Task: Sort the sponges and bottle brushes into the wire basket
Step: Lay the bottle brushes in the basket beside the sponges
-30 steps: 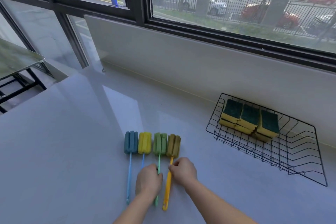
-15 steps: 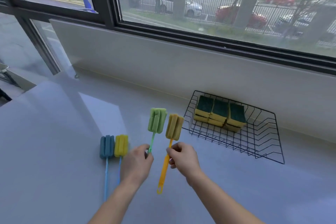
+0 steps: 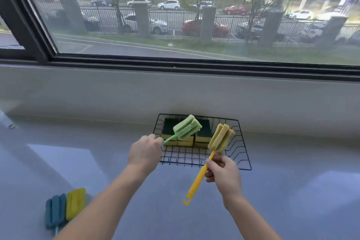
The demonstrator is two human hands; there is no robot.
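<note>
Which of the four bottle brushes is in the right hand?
The tan-headed brush with the yellow handle, in the right hand. The left hand holds the green one; blue and yellow lie on the counter.

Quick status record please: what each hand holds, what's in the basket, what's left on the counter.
left hand: holds green brush, head above basket
right hand: holds tan brush by yellow handle
basket: sponges at back, no brushes in yet
counter: blue brush and yellow brush left, side by side
</note>
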